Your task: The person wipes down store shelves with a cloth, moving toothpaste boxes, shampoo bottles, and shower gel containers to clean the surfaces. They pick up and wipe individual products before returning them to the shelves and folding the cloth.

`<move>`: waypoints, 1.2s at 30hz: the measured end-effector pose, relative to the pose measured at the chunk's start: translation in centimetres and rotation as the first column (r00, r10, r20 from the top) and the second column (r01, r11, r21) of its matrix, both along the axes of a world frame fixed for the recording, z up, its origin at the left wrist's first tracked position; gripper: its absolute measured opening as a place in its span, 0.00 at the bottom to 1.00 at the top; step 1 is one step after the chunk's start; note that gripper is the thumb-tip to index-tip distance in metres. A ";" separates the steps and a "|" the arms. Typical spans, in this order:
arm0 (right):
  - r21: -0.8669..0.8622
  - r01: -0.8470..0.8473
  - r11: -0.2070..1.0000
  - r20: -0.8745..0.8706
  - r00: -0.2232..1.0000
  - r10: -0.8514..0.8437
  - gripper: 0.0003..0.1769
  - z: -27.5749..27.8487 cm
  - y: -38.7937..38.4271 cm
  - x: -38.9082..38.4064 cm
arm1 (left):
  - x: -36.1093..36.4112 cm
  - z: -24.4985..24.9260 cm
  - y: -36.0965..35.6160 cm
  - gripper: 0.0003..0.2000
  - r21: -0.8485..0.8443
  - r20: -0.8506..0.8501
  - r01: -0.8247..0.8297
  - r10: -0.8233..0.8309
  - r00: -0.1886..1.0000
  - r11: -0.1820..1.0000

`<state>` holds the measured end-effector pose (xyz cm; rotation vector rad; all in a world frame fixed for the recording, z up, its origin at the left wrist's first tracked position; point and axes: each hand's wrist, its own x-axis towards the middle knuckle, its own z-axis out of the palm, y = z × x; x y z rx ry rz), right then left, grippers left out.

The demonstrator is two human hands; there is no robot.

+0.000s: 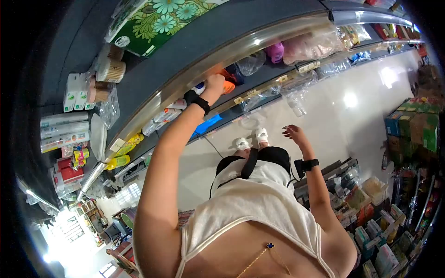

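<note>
- One long dark upper shelf with a shiny metal edge crosses the view.
- Pale glossy floor lies open between the shelving and the stacked boxes.
- Lower shelf, its edge carrying price tags, leaves a narrow gap where the left hand reaches in, fingers bent; its grasp cannot be told.
- Right hand, released and loosely curled, hangs over the floor.
- Orange item, smooth and bright, sits just beside the left hand, partly hidden.
</note>
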<state>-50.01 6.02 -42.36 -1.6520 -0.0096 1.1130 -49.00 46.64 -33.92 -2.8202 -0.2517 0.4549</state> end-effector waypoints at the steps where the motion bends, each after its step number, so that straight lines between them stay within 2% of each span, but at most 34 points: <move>1: 0.022 0.004 1.000 0.015 1.000 -0.004 0.16 -0.6 -0.2 0.1 | 0.6 -0.2 0.3 0.12 -0.017 0.038 0.033 -0.032 0.999 0.999; 2: 0.044 0.005 0.999 0.030 1.000 -0.007 0.16 -1.8 -0.3 0.1 | 1.2 2.0 -0.3 0.14 -0.120 -0.099 0.003 -0.015 0.995 0.993; 5: 0.113 0.008 0.994 0.059 0.998 -0.015 0.15 -3.8 0.1 0.7 | 1.9 0.7 0.8 0.19 -0.207 -0.133 -0.025 -0.003 0.991 0.978; 7: 0.134 -0.004 0.991 0.052 0.999 -0.003 0.15 -4.2 1.1 1.7 | 0.9 -1.0 2.6 0.20 -0.494 0.098 -0.015 0.073 0.992 0.869; 9: 0.144 -0.012 0.990 0.074 0.997 0.001 0.14 -4.3 2.3 2.7 | 0.7 -1.1 3.3 0.19 -0.629 0.164 -0.026 0.165 0.972 0.777; 10: 0.149 -0.021 0.989 0.087 0.996 0.008 0.14 -4.3 3.0 3.2 | 1.0 -1.1 3.6 0.19 -0.638 0.128 -0.069 0.195 0.972 0.767; 12: 0.170 -0.081 0.982 0.125 0.990 0.061 0.14 -3.5 4.7 4.3 | 0.7 -1.2 3.2 0.18 -0.762 0.148 -0.118 0.348 0.926 0.636; 13: 0.179 -0.118 0.977 0.147 0.985 0.092 0.14 -3.0 5.7 4.9 | 0.0 -1.4 2.6 0.17 -0.858 0.182 -0.095 0.473 0.862 0.504; 15: 0.238 -0.121 0.964 0.170 0.982 0.081 0.12 -3.1 8.3 5.8 | -1.2 -0.2 1.8 0.18 -0.900 0.186 -0.093 0.567 0.802 0.426; 17: 0.306 -0.141 0.942 0.233 0.970 0.069 0.11 -3.9 11.5 7.1 | -1.9 2.2 1.6 0.18 -0.842 0.167 -0.158 0.528 0.833 0.515; 18: 0.253 -0.256 0.933 0.434 0.892 0.127 0.11 -3.1 13.2 8.0 | -2.2 3.5 1.3 0.18 -0.819 0.160 -0.176 0.512 0.844 0.546; 20: 0.093 -0.435 0.895 0.763 0.609 0.216 0.10 -0.8 17.0 10.1 | -2.7 5.2 0.8 0.17 -0.812 0.167 -0.163 0.491 0.855 0.561; 22: -0.143 -0.364 0.920 0.757 0.559 0.338 0.16 1.9 20.7 11.1 | -3.3 4.6 1.1 0.17 -0.806 0.281 -0.056 0.465 0.839 0.589; 23: -0.095 -0.290 0.952 0.853 0.470 0.228 0.19 2.8 22.5 11.2 | -3.5 4.1 1.2 0.17 -0.798 0.337 -0.002 0.450 0.827 0.602; 25: 0.046 -0.163 0.986 0.969 0.247 -0.005 0.24 4.3 25.8 10.8 | -3.7 2.7 1.2 0.16 -0.637 0.382 -0.028 0.347 0.857 0.771; 26: 0.005 -0.178 0.984 0.965 0.257 0.042 0.24 4.9 26.8 10.7 | -3.5 2.5 1.2 0.16 -0.539 0.393 -0.038 0.291 0.872 0.841; 28: -0.071 -0.209 0.975 0.953 0.274 0.129 0.24 5.7 28.8 10.7 | -3.7 5.7 -0.8 0.17 -0.363 0.382 -0.071 0.218 0.898 0.929; 30: -0.261 -0.243 0.934 0.888 0.318 0.331 0.24 5.4 30.2 11.3 | -6.5 6.9 -3.1 0.21 -0.197 0.337 -0.106 0.169 0.926 0.975; 31: -0.352 -0.263 0.898 0.840 0.334 0.427 0.24 4.3 30.9 11.8 | -8.1 7.4 -4.1 0.26 -0.287 0.403 -0.075 0.191 0.895 0.955; 32: -0.415 -0.270 0.869 0.851 0.224 0.475 0.24 3.0 31.4 12.1 | -9.7 8.3 -5.2 0.30 -0.329 0.469 -0.046 0.205 0.859 0.943; 33: -0.473 -0.265 0.840 0.851 0.110 0.513 0.25 1.7 31.9 12.5 | -11.4 8.9 -6.4 0.31 -0.375 0.435 -0.094 0.265 0.861 0.922; 35: -0.461 -0.243 0.853 0.826 0.233 0.513 0.25 5.9 29.3 11.1 | -15.0 8.4 -8.1 0.32 -0.469 0.448 -0.103 0.337 0.828 0.877; 36: -0.391 -0.277 0.877 0.891 0.125 0.437 0.27 6.2 28.2 11.0 | -16.7 8.3 -8.9 0.33 -0.524 0.475 -0.081 0.370 0.799 0.848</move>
